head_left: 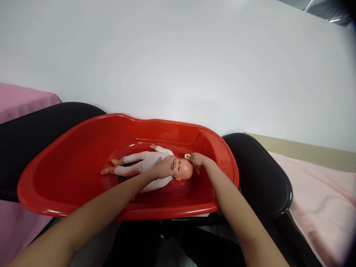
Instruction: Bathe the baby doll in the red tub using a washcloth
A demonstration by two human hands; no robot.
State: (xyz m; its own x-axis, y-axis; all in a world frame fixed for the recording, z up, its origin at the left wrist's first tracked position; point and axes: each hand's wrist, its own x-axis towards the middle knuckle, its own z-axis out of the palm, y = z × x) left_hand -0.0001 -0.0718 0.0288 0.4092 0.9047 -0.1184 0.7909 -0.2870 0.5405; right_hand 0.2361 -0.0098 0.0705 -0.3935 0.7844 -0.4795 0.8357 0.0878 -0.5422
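Note:
A baby doll (144, 163) in a pale pink suit lies on its back in a red plastic tub (69, 163), head to the right. My left hand (164, 167) rests on the doll's chest and chin, fingers curled over it. My right hand (198, 160) is beside the top of the doll's bald head (185, 170), closed on a small white and yellow object (188, 156) that I cannot make out.
The tub sits across two black rounded seats, one at the left (33, 137) and one at the right (261, 174). Pink cloth covers a surface at the left (19, 100) and a bed-like surface at the right (319, 193). A white wall stands behind.

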